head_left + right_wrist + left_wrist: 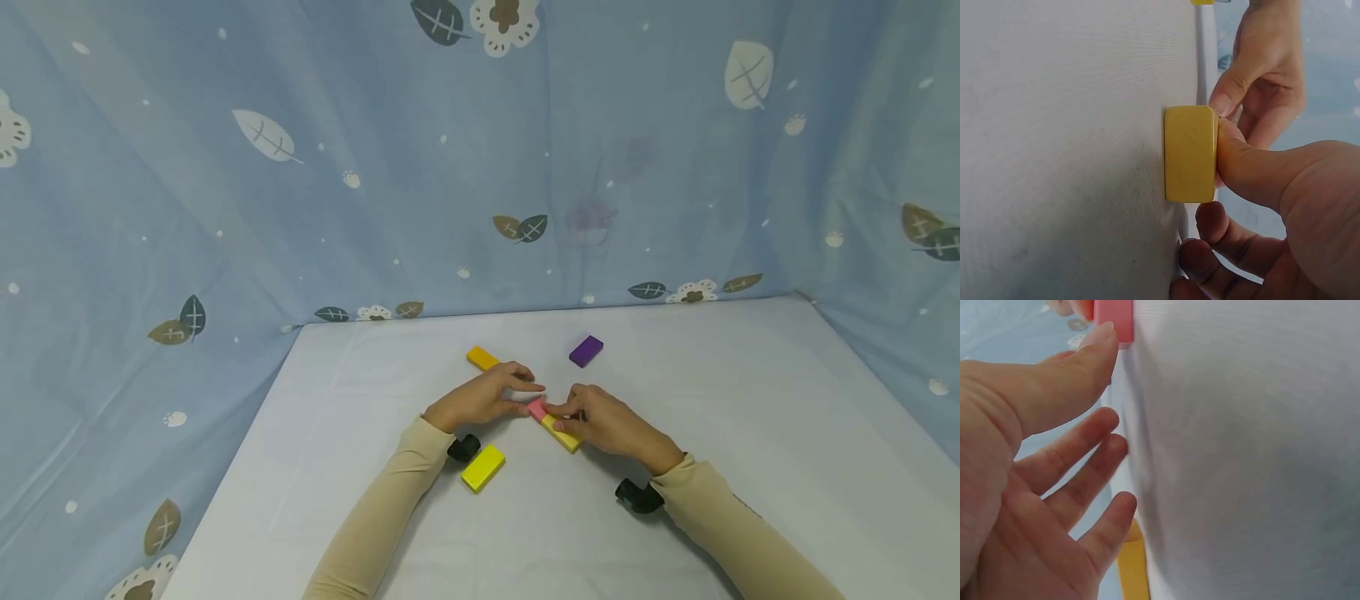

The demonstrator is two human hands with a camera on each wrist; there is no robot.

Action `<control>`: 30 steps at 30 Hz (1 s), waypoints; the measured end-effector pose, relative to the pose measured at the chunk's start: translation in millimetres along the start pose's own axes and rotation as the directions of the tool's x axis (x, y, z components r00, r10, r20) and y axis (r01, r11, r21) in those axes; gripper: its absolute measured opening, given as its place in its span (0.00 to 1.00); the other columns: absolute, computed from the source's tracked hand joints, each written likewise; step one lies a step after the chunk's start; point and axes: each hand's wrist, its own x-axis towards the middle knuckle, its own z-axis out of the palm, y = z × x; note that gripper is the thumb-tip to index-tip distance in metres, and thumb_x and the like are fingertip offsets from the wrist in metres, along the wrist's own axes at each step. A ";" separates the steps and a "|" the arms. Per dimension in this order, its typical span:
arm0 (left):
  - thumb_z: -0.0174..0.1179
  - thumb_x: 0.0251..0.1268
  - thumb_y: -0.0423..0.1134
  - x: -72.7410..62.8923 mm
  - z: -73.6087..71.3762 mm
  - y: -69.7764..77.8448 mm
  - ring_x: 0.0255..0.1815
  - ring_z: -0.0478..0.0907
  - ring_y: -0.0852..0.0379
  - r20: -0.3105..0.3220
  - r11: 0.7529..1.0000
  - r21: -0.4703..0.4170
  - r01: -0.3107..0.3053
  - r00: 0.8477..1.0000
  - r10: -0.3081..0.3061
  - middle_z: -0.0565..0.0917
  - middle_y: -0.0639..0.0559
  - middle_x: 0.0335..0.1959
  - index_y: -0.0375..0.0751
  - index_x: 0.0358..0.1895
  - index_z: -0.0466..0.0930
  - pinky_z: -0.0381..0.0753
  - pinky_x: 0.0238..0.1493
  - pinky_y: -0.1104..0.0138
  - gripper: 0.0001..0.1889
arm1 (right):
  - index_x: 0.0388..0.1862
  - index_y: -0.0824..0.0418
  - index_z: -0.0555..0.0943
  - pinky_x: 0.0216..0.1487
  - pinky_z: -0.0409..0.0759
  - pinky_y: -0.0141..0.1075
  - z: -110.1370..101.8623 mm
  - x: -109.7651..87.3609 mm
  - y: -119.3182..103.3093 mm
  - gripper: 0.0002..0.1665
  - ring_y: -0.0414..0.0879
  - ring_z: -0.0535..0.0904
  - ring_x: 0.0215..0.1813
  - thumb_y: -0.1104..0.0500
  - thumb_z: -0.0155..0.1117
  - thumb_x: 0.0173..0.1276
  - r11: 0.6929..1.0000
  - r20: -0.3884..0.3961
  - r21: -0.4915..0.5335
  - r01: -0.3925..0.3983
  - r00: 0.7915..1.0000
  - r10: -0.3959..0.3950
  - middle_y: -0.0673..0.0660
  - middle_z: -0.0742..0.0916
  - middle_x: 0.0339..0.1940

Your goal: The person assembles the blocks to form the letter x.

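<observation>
A pink block (536, 409) and a yellow block (564, 435) lie end to end in a line on the white table. My left hand (487, 396) touches the pink block's left end with its thumb (1094, 359). Its index finger reaches past the block's far side, and the other fingers are spread and relaxed in the left wrist view. My right hand (607, 421) pinches the yellow block near the joint, its thumb (1250, 169) on the block. The right index fingertip is by the pink block. Part of the contact is hidden behind the fingers.
An orange-yellow block (482, 358) lies just beyond my left hand. A purple block (587, 351) is farther back on the right. Nearer, by the left wrist, sits a bright yellow block (483, 468). A blue patterned cloth (420, 167) hangs behind the white table (337, 400).
</observation>
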 end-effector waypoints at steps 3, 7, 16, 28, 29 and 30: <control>0.64 0.74 0.40 -1.6 -2.9 2.8 0.72 0.73 0.48 -0.015 1.000 0.000 0.024 1.000 -0.024 0.76 0.45 0.70 0.44 0.73 0.75 0.73 0.74 0.56 0.26 | 0.62 0.62 0.83 0.28 0.65 0.28 0.1 -0.4 0.9 0.22 0.39 0.66 0.29 0.59 0.70 0.71 1.000 0.005 0.005 0.003 1.000 -0.003 0.50 0.78 0.28; 0.63 0.75 0.40 -5.8 -11.8 10.0 0.73 0.73 0.49 -0.077 0.999 -0.015 0.041 0.996 -0.043 0.76 0.46 0.72 0.42 0.75 0.71 0.73 0.74 0.55 0.28 | 0.61 0.63 0.84 0.28 0.65 0.28 -1.1 -0.4 1.0 0.21 0.39 0.66 0.28 0.60 0.71 0.71 1.000 -0.003 0.004 0.007 1.000 -0.007 0.50 0.78 0.27; 0.68 0.71 0.44 -26.1 -30.7 27.9 0.58 0.82 0.40 -0.253 0.997 -0.058 0.044 0.966 -0.057 0.83 0.39 0.60 0.40 0.70 0.77 0.81 0.63 0.48 0.27 | 0.61 0.61 0.85 0.28 0.66 0.28 -1.3 0.1 0.4 0.21 0.39 0.67 0.29 0.60 0.71 0.70 1.000 -0.004 -0.018 -0.011 1.000 0.011 0.49 0.78 0.26; 0.74 0.63 0.46 -62.2 -25.6 50.2 0.45 0.84 0.54 -0.457 0.978 -0.125 0.164 0.866 -0.204 0.87 0.47 0.51 0.45 0.59 0.85 0.87 0.48 0.58 0.22 | 0.61 0.59 0.85 0.27 0.65 0.28 1.1 0.1 0.0 0.21 0.39 0.68 0.29 0.59 0.72 0.70 0.999 -0.009 -0.016 -0.045 0.999 0.045 0.49 0.78 0.26; 0.74 0.63 0.46 -65.4 -24.5 51.4 0.45 0.85 0.53 -0.462 0.976 -0.133 0.175 0.860 -0.217 0.87 0.46 0.50 0.45 0.59 0.85 0.87 0.48 0.57 0.22 | 0.61 0.59 0.85 0.27 0.65 0.28 1.2 0.2 -0.4 0.21 0.39 0.68 0.29 0.59 0.72 0.70 0.999 -0.008 -0.015 -0.051 0.999 0.050 0.49 0.77 0.25; 0.75 0.62 0.46 -68.7 -23.4 52.6 0.45 0.85 0.52 -0.466 0.973 -0.139 0.186 0.855 -0.230 0.88 0.47 0.50 0.45 0.58 0.86 0.87 0.48 0.57 0.22 | 0.61 0.59 0.85 0.27 0.65 0.28 1.3 0.3 -0.6 0.21 0.39 0.68 0.29 0.59 0.72 0.70 0.999 -0.009 -0.017 -0.050 0.999 0.050 0.49 0.77 0.25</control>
